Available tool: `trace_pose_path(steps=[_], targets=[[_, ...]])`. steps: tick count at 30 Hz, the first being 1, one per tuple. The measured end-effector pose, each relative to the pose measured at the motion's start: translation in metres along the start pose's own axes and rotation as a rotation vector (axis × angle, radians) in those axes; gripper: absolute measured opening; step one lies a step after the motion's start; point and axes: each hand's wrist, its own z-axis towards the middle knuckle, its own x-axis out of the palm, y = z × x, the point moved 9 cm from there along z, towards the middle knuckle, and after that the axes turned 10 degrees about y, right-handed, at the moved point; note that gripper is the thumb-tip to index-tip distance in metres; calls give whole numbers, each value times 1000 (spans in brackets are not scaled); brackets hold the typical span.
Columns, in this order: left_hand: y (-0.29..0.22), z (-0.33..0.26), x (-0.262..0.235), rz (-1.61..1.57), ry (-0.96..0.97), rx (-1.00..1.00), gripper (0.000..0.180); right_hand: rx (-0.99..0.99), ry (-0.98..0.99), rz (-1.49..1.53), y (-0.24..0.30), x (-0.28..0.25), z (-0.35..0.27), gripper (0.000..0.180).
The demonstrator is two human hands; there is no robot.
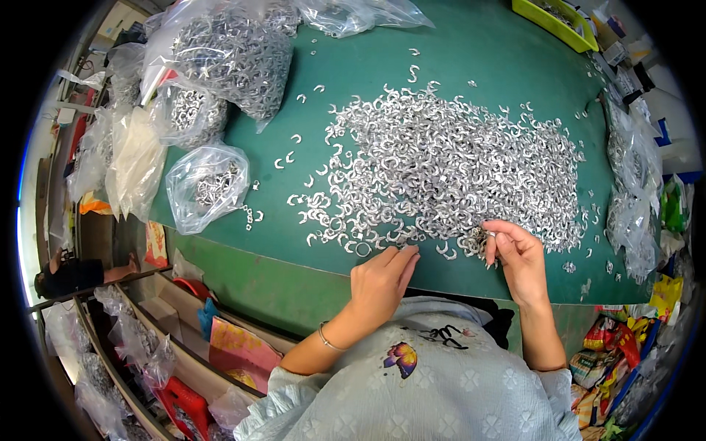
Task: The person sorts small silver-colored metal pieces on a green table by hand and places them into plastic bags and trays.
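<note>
The left hand (379, 283) pinches at the near edge of the wide heap of small silvery C-shaped metal clips (448, 169), fingers closed on a clip, it seems. The right hand (515, 253), at 3 o'clock from it, grips a little bunch. Clips lie spread on the green table (471, 44) for easy picking; too many to count. About four clear plastic bags of clips (206, 180) wait at 10 o'clock.

A green bench (471, 44) carries a wide heap of small silver C-shaped metal clips (456, 165), thinning to strays at its edges. Along the left edge lie clear plastic bags of the same clips (208, 184) (1 small, others larger). More bags (625, 176) sit right, a yellow-green tray (555, 22) far back.
</note>
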Motion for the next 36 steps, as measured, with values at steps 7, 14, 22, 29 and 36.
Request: trace_pose_path(steps=[7, 14, 22, 29, 36], targets=[[52, -11, 13, -1114, -48, -549, 11, 78, 124, 332, -8, 18, 4, 26], [60, -8, 13, -1501, 17, -676, 13, 69, 168, 182, -14, 35, 10, 21], [90, 56, -94, -1225, -273, -440, 13, 1, 340, -345, -3, 61, 0, 15], [112, 72, -150, -1105, -462, -390, 15, -374, 600, -1275, -4, 133, -9, 18], [107, 130, -319, -171, -819, -26, 20, -407, 206, -1449, -8, 104, 8, 19]])
